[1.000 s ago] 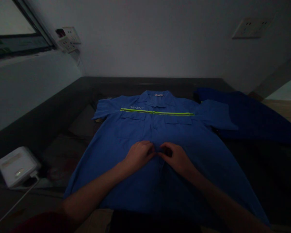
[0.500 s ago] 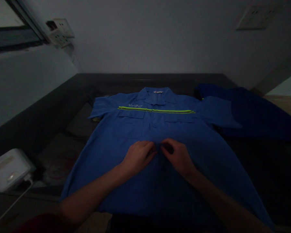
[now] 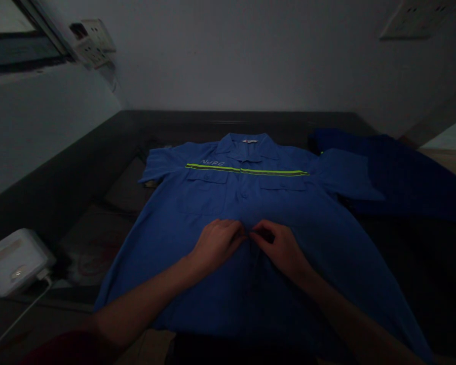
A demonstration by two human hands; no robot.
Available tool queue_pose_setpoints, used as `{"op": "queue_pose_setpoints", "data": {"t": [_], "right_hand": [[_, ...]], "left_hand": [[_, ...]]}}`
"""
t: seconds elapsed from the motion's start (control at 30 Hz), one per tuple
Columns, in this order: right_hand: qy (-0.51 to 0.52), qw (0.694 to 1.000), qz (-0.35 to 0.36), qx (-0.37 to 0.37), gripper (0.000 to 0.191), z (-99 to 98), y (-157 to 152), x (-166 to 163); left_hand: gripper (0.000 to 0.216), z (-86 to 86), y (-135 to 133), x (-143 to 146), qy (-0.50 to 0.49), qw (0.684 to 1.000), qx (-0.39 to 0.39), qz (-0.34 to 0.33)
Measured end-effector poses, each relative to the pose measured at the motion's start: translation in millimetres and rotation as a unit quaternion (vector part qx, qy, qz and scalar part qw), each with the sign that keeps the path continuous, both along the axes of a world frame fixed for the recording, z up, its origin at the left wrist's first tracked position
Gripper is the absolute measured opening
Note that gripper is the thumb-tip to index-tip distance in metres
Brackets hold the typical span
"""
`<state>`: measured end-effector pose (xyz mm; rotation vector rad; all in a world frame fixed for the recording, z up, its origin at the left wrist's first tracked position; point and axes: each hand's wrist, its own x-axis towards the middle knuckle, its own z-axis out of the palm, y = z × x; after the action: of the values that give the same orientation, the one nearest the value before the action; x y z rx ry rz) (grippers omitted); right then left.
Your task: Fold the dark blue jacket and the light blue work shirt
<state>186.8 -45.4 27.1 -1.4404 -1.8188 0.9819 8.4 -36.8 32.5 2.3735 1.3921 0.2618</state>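
A blue short-sleeved work shirt (image 3: 205,200) lies spread front side up, its collar away from me and a yellow-green stripe across the chest. My left hand (image 3: 221,239) pinches the front placket a little below the chest pockets. Close against it, my right hand (image 3: 276,247) pinches the same placket from the other side, thumb and fingertips together. The fingertips of both hands nearly touch. Whether a button sits between them is hidden in the dim light. One button (image 3: 244,194) shows higher up the placket.
A dark blue garment (image 3: 410,177) lies at the right, partly under the shirt's sleeve. At the left sits a white box-shaped device (image 3: 19,261) with a cable. The dark surface (image 3: 110,197) meets a pale wall with sockets (image 3: 95,43).
Both hands stay at the placket, and the right fingertips have come slightly closer to the left ones. The view has shifted a little.
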Motion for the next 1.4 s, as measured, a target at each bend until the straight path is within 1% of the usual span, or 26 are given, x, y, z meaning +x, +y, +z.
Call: {"op": "queue_pose_setpoints", "data": {"t": [0.1,0.23,0.33,0.47,0.57,0.63,0.67,0.73,0.77,0.83,0.9,0.93,1.03,1.23,1.3,1.4], "right_hand": [[0.02,1.0,0.009,-0.016,0.012,0.3,0.7,0.7],[0.015,1.0,0.003,-0.024,0.012,1.7,2.8,-0.1],[0.016,1.0,0.001,-0.023,0.011,1.3,3.3,-2.0],[0.014,1.0,0.007,-0.009,0.011,-1.4,2.4,-5.2],[0.009,1.0,0.009,-0.009,0.01,-1.1,2.7,-5.6],[0.005,1.0,0.025,-0.016,0.014,1.8,5.1,-2.9],[0.002,0.999,0.04,-0.021,0.019,3.9,7.1,-0.6],[-0.009,0.996,0.084,-0.034,0.031,8.3,11.6,5.3],[-0.018,0.994,0.105,-0.036,0.033,10.1,13.6,8.4],[-0.035,0.991,0.123,-0.028,0.025,11.8,16.1,13.7],[-0.063,0.992,0.11,-0.007,0.012,10.7,15.9,16.3],[-0.079,0.992,0.099,0.004,0.01,9.4,14.9,16.4],[-0.119,0.988,0.09,0.031,0.007,4.8,10.9,13.1],[-0.123,0.985,0.103,0.064,0.009,2.4,10.9,6.3],[-0.127,0.982,0.115,0.077,0.009,3.7,14.1,6.4],[-0.139,0.974,0.154,0.093,0.009,6.8,20.4,7.3]], "left_hand": [[0.012,0.3,0.4,0.1,-0.006,1.0,-0.006,0.005],[0.013,-0.8,-0.4,-0.2,-0.005,1.0,0.003,0.002],[0.013,-1.3,-0.8,-0.8,0.004,1.0,0.007,-0.001],[0.015,-1.4,-0.2,-1.3,0.006,1.0,0.017,-0.021],[0.017,-1.8,0.6,-1.5,0.011,1.0,0.015,-0.019],[0.017,-2.2,0.9,-1.7,0.004,1.0,0.01,-0.005],[0.017,-2.4,1.0,-1.9,-0.006,1.0,0.004,0.002],[0.014,-2.5,1.5,-2.3,-0.034,0.999,-0.021,0.017],[0.013,-2.3,1.9,-2.6,-0.05,0.998,-0.037,0.025],[0.011,-1.3,2.8,-3.0,-0.08,0.994,-0.069,0.037],[0.011,0.3,3.7,-3.2,-0.102,0.99,-0.088,0.045],[0.012,1.1,4.1,-3.2,-0.108,0.989,-0.094,0.047],[0.012,3.1,4.3,-2.9,-0.114,0.987,-0.101,0.051],[0.014,0.9,3.8,-4.1,-0.106,0.991,-0.078,0.038],[0.014,-0.6,4.3,-6.0,-0.103,0.992,-0.062,0.026],[0.014,-1.4,5.5,-9.0,-0.111,0.993,-0.045,0.007]]}}
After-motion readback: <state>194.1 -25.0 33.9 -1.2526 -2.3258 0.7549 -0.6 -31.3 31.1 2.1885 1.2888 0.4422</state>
